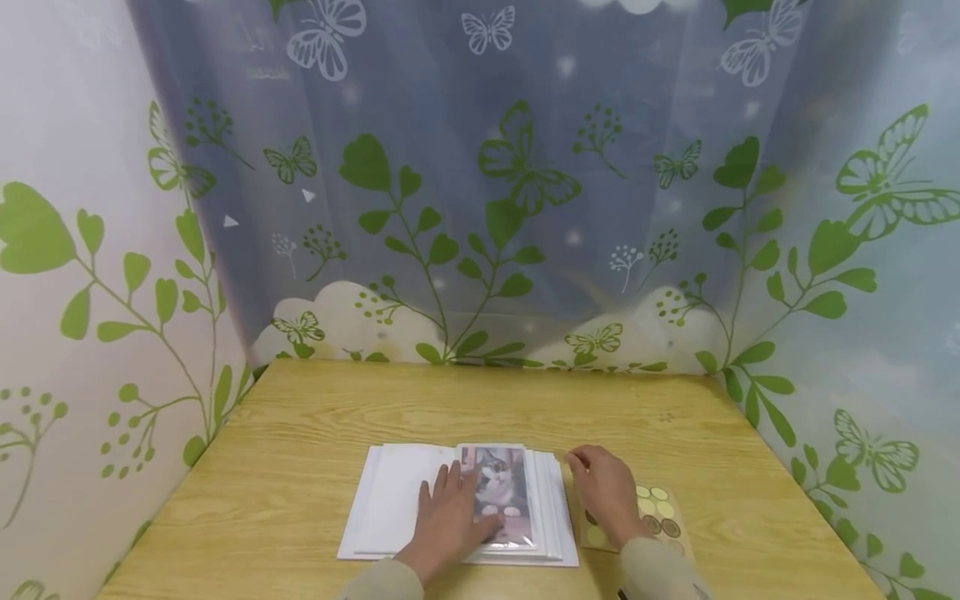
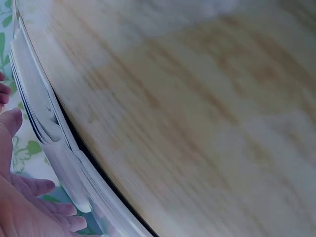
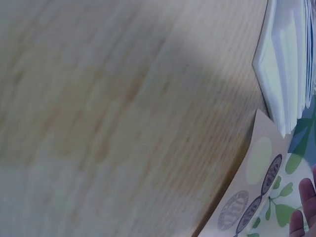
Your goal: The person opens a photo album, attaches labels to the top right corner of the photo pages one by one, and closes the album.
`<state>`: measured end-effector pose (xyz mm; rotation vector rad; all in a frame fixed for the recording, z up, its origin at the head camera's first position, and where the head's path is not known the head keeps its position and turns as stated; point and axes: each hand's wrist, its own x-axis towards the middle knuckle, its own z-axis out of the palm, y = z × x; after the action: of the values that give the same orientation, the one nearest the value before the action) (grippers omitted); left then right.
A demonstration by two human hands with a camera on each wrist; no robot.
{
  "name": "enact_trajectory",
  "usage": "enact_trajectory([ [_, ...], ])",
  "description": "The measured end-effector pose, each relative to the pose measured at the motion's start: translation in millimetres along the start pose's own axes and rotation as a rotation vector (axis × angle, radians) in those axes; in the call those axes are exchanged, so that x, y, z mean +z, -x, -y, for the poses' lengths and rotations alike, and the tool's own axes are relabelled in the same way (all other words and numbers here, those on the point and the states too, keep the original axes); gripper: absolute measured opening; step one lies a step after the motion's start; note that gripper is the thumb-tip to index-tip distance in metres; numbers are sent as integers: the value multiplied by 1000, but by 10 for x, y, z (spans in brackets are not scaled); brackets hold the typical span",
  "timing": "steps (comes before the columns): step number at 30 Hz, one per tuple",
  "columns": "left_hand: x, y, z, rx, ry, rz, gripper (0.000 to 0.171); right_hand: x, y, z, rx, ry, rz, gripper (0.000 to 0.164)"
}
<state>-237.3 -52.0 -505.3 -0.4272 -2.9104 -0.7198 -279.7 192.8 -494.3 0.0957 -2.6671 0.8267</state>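
An album [image 1: 405,483] with clear sleeves lies spread on the table, its left page white. A cat photo [image 1: 495,479] fills the right page, with two pale round spots on its lower part. Across the middle of the album rests my left hand [image 1: 447,521], fingers spread, thumb over the photo's lower part. My right hand [image 1: 606,487] is bent just right of the page edges, over a sheet of round stickers [image 1: 662,504]. In the right wrist view, two of its fingertips [image 3: 307,197] show apart, with nothing visible between them.
The wooden table [image 1: 315,433] extends behind and to both sides of the album. A printed curtain [image 1: 465,208] with leaves and butterflies closes off the back and sides. In the right wrist view, a corner of the sticker sheet [image 3: 259,158] lies close to the album.
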Motion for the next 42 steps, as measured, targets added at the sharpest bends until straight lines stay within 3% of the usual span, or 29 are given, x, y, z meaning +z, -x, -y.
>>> enact_trajectory([
  [9,45,-14,35,-38,10,51,88,143,-86,95,-109,10,-23,12],
  [21,68,-29,27,-40,-8,57,89,201,-159,130,-153,47,19,12],
  [33,76,-34,19,-49,-36,75,91,306,-269,127,-118,66,48,16],
  [42,52,-12,30,-51,-39,73,89,397,-347,194,-216,119,15,15],
])
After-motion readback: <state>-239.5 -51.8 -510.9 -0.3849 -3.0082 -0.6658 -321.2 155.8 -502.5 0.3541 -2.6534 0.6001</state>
